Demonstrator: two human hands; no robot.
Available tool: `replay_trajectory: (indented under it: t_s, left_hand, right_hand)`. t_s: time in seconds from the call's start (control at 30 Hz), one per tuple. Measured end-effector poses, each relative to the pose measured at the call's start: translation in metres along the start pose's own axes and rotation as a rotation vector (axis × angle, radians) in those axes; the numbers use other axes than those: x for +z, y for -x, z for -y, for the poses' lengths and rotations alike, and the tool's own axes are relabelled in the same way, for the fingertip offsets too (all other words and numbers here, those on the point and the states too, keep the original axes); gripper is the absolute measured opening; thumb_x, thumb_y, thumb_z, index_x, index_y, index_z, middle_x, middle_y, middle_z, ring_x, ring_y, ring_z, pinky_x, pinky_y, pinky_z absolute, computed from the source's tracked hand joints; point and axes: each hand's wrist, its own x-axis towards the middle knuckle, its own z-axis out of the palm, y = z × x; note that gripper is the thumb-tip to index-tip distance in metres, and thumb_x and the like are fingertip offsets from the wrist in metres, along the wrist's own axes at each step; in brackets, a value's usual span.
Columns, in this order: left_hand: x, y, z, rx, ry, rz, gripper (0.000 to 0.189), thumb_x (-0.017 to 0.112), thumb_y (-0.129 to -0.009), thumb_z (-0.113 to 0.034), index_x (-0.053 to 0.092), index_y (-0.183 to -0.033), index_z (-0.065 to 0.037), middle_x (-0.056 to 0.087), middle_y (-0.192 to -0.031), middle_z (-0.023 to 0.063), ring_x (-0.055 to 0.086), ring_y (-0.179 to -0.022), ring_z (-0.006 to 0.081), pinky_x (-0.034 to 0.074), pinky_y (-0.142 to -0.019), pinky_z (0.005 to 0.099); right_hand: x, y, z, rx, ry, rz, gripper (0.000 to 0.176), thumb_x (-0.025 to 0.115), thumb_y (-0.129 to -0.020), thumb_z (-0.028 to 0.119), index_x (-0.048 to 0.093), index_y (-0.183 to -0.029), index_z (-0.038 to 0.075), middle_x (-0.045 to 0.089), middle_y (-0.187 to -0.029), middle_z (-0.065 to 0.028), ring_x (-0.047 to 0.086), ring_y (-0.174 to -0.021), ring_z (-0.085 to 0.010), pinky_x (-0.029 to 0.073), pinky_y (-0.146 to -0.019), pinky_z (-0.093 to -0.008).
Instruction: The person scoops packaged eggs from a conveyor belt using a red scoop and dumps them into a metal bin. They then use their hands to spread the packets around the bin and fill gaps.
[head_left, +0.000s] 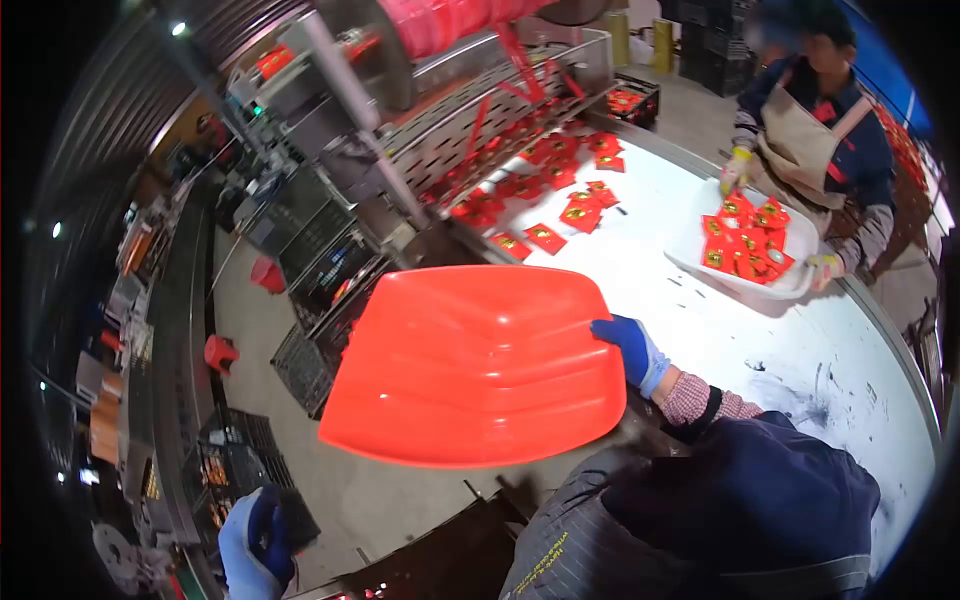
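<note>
My right hand (635, 352), in a blue glove, grips the right edge of a large red plastic scoop (480, 365). The scoop is held up in the middle of the view, its broad ridged face showing and no load on it. At the bottom left, my left hand (255, 545), also gloved in blue, is well apart from the scoop. Its fingers are loosely curled and apart, with nothing visible between them. Small red packets (545, 237) with gold marks lie on the white table (650, 265) beyond the scoop.
Across the table a co-worker (815, 130) in yellow gloves has both hands at a white tub (690, 262) of red packets. A machine with a perforated metal guard (440, 150) stands at the upper middle. Black crates (305, 370) and a red stool (220, 353) are at left.
</note>
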Motion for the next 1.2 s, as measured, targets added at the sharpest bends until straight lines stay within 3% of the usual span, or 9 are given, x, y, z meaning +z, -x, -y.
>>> replay_trajectory:
  t_s: [0.13,0.4,0.67,0.73,0.83,0.9,0.97,1.13,1.2]
  left_hand:
    - [0.043,-0.053,-0.097,0.34,-0.143,0.205,0.031,0.068,-0.086,-0.013,0.064,-0.113,0.001,0.066,-0.096,0.0196,0.064,-0.082,0.0365,0.052,-0.075,0.0392]
    - [0.175,-0.124,-0.192,0.654,-0.11,0.784,0.047,0.058,-0.095,-0.038,0.056,-0.128,-0.004,0.065,-0.112,0.0226,0.062,-0.099,0.0424,0.051,-0.086,0.0465]
    - [0.328,-0.194,-0.268,0.908,0.127,0.874,0.048,0.061,-0.094,-0.035,0.055,-0.128,-0.001,0.064,-0.113,0.0244,0.062,-0.103,0.0429,0.05,-0.088,0.045]
    - [0.367,-0.199,-0.273,0.874,0.388,0.79,0.046,0.064,-0.095,-0.029,0.055,-0.132,-0.003,0.069,-0.102,0.0147,0.067,-0.089,0.0235,0.052,-0.081,0.0344]
    - [0.399,-0.197,-0.268,0.671,0.618,0.819,0.043,0.065,-0.096,-0.022,0.056,-0.133,-0.002,0.07,-0.105,0.0117,0.065,-0.09,0.015,0.052,-0.081,0.0294]
    - [0.415,-0.218,-0.244,0.564,0.617,0.887,0.043,0.064,-0.096,-0.019,0.055,-0.134,-0.001,0.07,-0.108,0.0105,0.065,-0.093,0.013,0.053,-0.081,0.0289]
    - [0.457,-0.241,-0.193,0.456,0.749,0.701,0.036,0.064,-0.096,-0.02,0.06,-0.124,0.002,0.07,-0.106,0.0172,0.069,-0.096,0.0227,0.053,-0.082,0.033]
    - [0.478,-0.304,-0.101,0.333,0.737,0.595,0.033,0.063,-0.096,-0.018,0.061,-0.123,0.001,0.07,-0.103,0.0103,0.064,-0.092,0.0128,0.051,-0.082,0.0275]
    - [0.487,-0.33,-0.069,0.261,0.796,0.571,0.033,0.061,-0.098,-0.019,0.061,-0.124,0.001,0.067,-0.103,0.004,0.059,-0.091,0.0097,0.049,-0.082,0.0254]
  right_hand:
    - [-0.113,0.033,0.04,-0.093,0.068,-0.16,0.038,0.063,-0.094,0.019,0.061,-0.121,-0.007,0.069,-0.111,-0.0123,0.067,-0.096,-0.0196,0.054,-0.086,-0.0325]
    - [-0.306,0.144,0.102,-0.232,0.557,-0.532,0.028,0.06,-0.092,0.016,0.067,-0.109,-0.004,0.071,-0.092,-0.0073,0.066,-0.081,-0.0148,0.053,-0.073,-0.0291]
    - [-0.325,0.196,0.11,-0.232,0.522,-0.791,0.034,0.062,-0.09,0.018,0.065,-0.115,-0.005,0.071,-0.094,-0.0079,0.066,-0.081,-0.0141,0.054,-0.073,-0.029]
    - [-0.323,0.2,0.115,-0.231,0.587,-0.796,0.035,0.062,-0.09,0.018,0.065,-0.117,-0.005,0.071,-0.095,-0.0079,0.066,-0.081,-0.0135,0.054,-0.072,-0.029]
    - [-0.307,0.198,0.129,-0.221,0.617,-0.791,0.036,0.063,-0.09,0.017,0.064,-0.119,-0.004,0.071,-0.096,-0.008,0.066,-0.081,-0.0124,0.054,-0.071,-0.0287]
    - [-0.304,0.188,0.138,-0.213,0.618,-0.834,0.037,0.063,-0.09,0.016,0.064,-0.121,-0.003,0.071,-0.098,-0.0061,0.065,-0.084,-0.011,0.053,-0.074,-0.0275]
    - [-0.297,0.177,0.146,-0.22,0.736,-0.862,0.035,0.063,-0.09,0.016,0.065,-0.12,-0.003,0.071,-0.098,-0.005,0.064,-0.084,-0.0109,0.052,-0.075,-0.0267]
    - [-0.268,0.13,0.177,-0.234,0.831,-1.002,0.035,0.061,-0.09,0.017,0.066,-0.119,-0.002,0.07,-0.09,-0.0055,0.063,-0.075,-0.0106,0.051,-0.068,-0.0276]
    - [-0.236,0.094,0.195,0.043,1.112,-1.125,0.037,0.061,-0.09,0.021,0.066,-0.118,-0.002,0.07,-0.082,-0.0082,0.063,-0.068,-0.0128,0.052,-0.062,-0.03]
